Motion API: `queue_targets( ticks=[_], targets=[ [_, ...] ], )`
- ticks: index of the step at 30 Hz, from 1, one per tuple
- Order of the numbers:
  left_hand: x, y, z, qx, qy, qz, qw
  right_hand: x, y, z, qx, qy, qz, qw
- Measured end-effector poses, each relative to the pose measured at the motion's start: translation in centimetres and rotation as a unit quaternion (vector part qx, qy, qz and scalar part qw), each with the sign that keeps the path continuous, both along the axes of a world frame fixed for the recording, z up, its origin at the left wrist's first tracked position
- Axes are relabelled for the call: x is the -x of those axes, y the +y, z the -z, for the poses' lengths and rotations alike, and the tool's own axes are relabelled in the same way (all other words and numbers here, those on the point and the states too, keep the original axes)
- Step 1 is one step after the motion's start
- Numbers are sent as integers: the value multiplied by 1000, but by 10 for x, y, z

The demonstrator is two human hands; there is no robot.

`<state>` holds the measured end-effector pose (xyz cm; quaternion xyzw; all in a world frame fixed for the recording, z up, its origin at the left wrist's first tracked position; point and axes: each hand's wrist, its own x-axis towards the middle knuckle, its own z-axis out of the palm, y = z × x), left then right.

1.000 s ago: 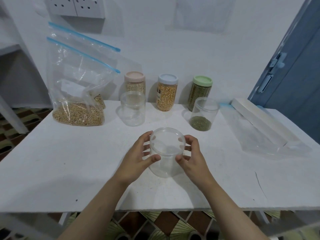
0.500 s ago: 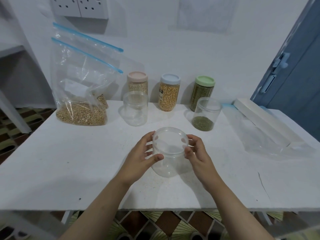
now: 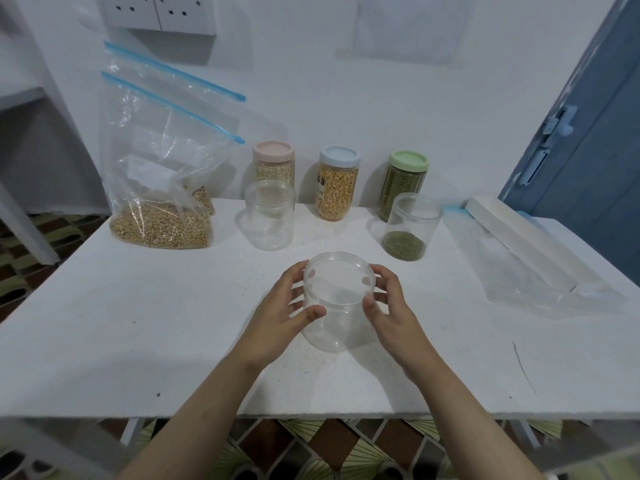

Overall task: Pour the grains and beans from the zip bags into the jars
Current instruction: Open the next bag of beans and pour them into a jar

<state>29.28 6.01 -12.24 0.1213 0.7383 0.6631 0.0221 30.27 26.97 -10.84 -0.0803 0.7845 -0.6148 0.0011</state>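
Grip: both hands hold the clear empty jar (image 3: 337,303) between them, at the centre of the frame, on the white table (image 3: 138,323).
Left hand (image 3: 280,311): it comes from the lower left; the fingers curl around the left wall of the jar near the rim, and the thumb presses the near side just under the rim.
Right hand (image 3: 389,315): it comes from the lower right; the fingers bend around the right wall, and the thumb touches the near side of the rim. Whether the palm touches the jar, I cannot tell.
Forearms: both are bare and rise from the bottom edge of the frame, meeting toward the jar.
Held jar: upright, without lid, nothing inside.
Second empty jar (image 3: 270,216): open, upright, above and left of the held one, well apart.
Jar with green beans (image 3: 410,226): open, upper right of the held jar, with a low layer of green beans at the bottom.
Lidded jars: pink lid (image 3: 273,164), blue lid (image 3: 338,183), green lid (image 3: 403,181), in a row at the wall.
Zip bag (image 3: 162,188): upper left of the frame, standing on the table, tan grains in its bottom; a second zip bag (image 3: 204,133) stands just behind it.
Flat empty bag (image 3: 540,271): right side of the table.
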Motion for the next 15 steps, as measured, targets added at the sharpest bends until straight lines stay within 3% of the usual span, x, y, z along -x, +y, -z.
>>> queue_targets(
  ticks=[4, 9, 15],
  targets=[
    [-3, 2, 0, 14, 18, 6, 1000, 3, -3, -2, -21, -13, -13, 1000],
    [-6, 4, 0, 3, 13, -2, 1000, -2, 6, 5, 52, -29, 2, 998],
    [-5, 2, -1, 8, 17, -6, 1000, -1, 4, -1, 28, -60, -56, 996]
  ],
)
